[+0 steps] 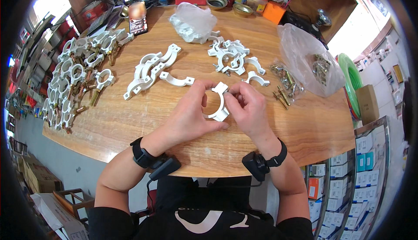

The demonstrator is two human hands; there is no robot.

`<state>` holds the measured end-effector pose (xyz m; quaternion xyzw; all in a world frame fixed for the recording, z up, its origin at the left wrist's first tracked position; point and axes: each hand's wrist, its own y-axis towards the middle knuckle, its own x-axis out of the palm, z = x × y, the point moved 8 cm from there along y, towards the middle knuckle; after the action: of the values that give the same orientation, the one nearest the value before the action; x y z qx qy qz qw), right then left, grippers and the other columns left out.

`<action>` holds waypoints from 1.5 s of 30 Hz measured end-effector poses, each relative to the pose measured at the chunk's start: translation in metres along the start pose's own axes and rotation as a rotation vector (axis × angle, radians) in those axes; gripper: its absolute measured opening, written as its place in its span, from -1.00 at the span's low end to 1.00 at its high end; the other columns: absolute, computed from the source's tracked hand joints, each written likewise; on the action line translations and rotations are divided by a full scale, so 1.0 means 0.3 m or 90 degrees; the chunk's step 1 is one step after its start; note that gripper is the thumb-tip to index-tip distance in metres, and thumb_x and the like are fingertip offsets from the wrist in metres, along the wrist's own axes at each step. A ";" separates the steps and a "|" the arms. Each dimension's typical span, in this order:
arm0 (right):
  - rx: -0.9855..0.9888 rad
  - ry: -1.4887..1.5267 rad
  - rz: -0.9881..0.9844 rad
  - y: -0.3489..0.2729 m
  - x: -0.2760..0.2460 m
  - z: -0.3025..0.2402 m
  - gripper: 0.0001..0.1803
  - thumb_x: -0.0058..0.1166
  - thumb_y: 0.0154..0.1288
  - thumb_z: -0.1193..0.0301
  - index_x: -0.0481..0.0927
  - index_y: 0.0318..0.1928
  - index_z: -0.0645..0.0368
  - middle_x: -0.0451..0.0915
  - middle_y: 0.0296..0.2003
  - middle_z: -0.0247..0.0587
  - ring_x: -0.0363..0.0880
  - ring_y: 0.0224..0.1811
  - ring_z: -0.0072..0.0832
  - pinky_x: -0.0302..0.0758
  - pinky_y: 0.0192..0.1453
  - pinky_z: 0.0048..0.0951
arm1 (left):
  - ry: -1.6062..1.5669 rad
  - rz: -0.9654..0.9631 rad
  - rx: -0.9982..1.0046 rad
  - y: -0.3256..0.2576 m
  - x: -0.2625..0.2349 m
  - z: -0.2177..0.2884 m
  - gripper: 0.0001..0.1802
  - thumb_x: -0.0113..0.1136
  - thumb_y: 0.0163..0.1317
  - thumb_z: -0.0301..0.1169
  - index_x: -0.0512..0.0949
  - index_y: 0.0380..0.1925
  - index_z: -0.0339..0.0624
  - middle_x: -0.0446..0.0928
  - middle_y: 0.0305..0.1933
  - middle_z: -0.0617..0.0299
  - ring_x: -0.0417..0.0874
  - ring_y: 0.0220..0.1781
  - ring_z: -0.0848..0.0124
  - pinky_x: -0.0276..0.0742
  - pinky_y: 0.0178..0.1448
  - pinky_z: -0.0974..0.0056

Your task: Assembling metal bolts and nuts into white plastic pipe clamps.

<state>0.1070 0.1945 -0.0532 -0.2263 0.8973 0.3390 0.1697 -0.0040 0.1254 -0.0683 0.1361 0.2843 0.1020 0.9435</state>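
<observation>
My left hand (185, 114) holds a white plastic pipe clamp (223, 101) upright near the table's middle, thumb along its bottom and fingers round its left side. At the clamp's upper right, my right hand (251, 109) is closed in a pinch; what lies between its fingertips is hidden. Just beyond my left hand rests a loose white half clamp (177, 79). More half clamps (150, 69) lie overlapping to its left. A heap of white clamp pieces and small screws (230, 57) sits beyond my right hand.
Assembled clamps with brass-coloured bolts (65, 79) cover the table's left side. At right are loose anchor bolts (283, 97), a small bag of screws (287, 78) and a clear bag of bolts (315, 65). A crumpled plastic bag (191, 24) and a phone (138, 22) stand at the back.
</observation>
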 end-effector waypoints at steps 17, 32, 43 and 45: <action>0.174 0.118 -0.100 -0.013 0.051 0.089 -0.83 0.05 0.24 0.39 0.49 -0.35 0.28 0.52 -0.60 -0.20 0.52 -0.54 -0.46 0.41 -0.45 -0.47 | 0.025 -0.023 -0.049 -0.003 0.007 -0.026 -0.08 0.55 -0.33 -0.25 0.25 0.05 -0.32 0.38 -0.14 0.13 0.38 -0.33 0.41 0.43 -0.26 0.32; -0.273 -0.173 -0.116 -0.005 0.016 -0.106 -0.52 0.18 -0.03 0.52 0.45 -0.01 0.16 0.43 -0.01 -0.14 0.51 -0.06 -0.25 0.56 -0.15 -0.38 | -0.823 -0.133 -0.336 -0.019 0.085 -0.106 -0.29 -0.28 0.30 0.19 0.43 0.01 -0.27 0.54 -0.07 0.11 0.59 -0.17 0.40 0.52 -0.11 0.34; -0.261 -0.078 -0.126 -0.004 0.006 -0.111 -0.54 0.18 -0.04 0.52 0.49 -0.02 0.12 0.42 0.02 -0.11 0.55 -0.10 -0.22 0.56 -0.14 -0.38 | -0.973 -0.185 -0.324 -0.012 0.093 -0.075 -0.08 -0.47 0.26 0.30 0.39 0.06 -0.41 0.51 0.01 0.02 0.54 0.05 0.24 0.38 0.22 0.14; -0.304 -0.142 -0.108 -0.006 0.011 -0.128 -0.54 0.19 -0.04 0.50 0.50 -0.03 0.11 0.41 0.03 -0.11 0.55 -0.12 -0.21 0.56 -0.14 -0.37 | -0.995 -0.175 -0.307 -0.012 0.090 -0.069 -0.09 -0.46 0.26 0.30 0.41 0.03 -0.40 0.53 -0.02 0.04 0.54 0.04 0.25 0.38 0.21 0.15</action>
<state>0.0994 0.1661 -0.0281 -0.2955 0.7454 0.5483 0.2374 0.0068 0.1334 -0.0999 -0.0746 -0.4688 -0.0800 0.8765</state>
